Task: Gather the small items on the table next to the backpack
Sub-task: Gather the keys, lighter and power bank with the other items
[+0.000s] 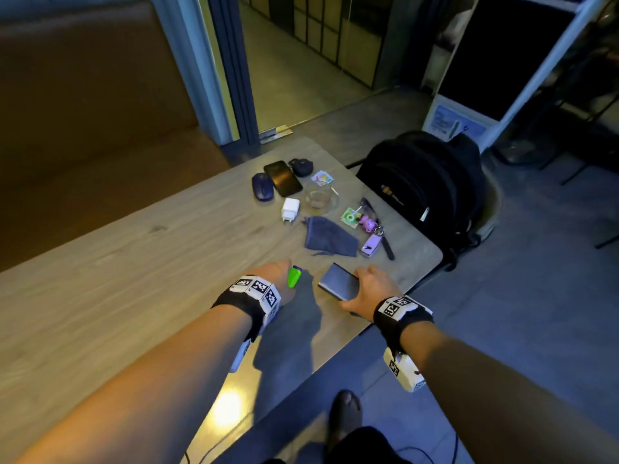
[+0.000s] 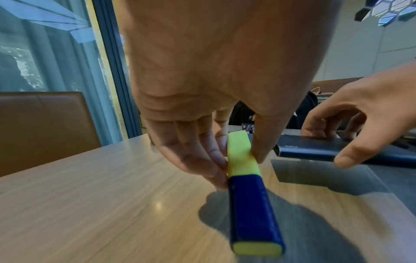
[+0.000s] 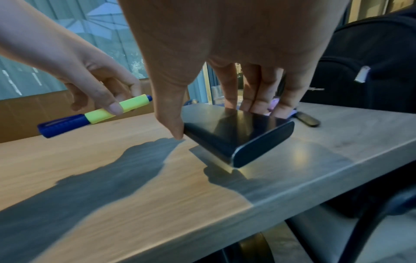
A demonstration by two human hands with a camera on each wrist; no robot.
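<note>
Mostly the gathering looks done: a mouse [image 1: 262, 191], phone [image 1: 283, 178], charger [image 1: 290, 210], glass dish [image 1: 318, 199], cloth pouch [image 1: 330, 241], keyring [image 1: 368, 229] and other small pieces lie close together at the far right end of the table [image 1: 134, 262], just beside the backpack [image 1: 432, 192]. The backpack stands off the table end, apparently on a seat.

Two items appear to remain outside the group. The left hand [image 2: 202, 74] pinches a marker [image 2: 247, 186] between thumb and curled fingers; the marker is clear of the tabletop, its blue cap end toward the wrist. The right hand [image 3: 225, 44] grips a power bank [image 3: 236, 137], thumb on one long edge and fingers [image 3: 261, 96] over the far edge. The power bank is tilted, its near corner low over the table; contact cannot be confirmed. Both items are near the cluster, on its near side. Judged remaining work: move both items forward and set them down beside the pouch.

Surface: pale wood-grain tabletop with rounded corners, smooth and slightly reflective. Room: dim, with a brown upholstered bench along the left side, a glass door behind the table and a grey floor.
</note>
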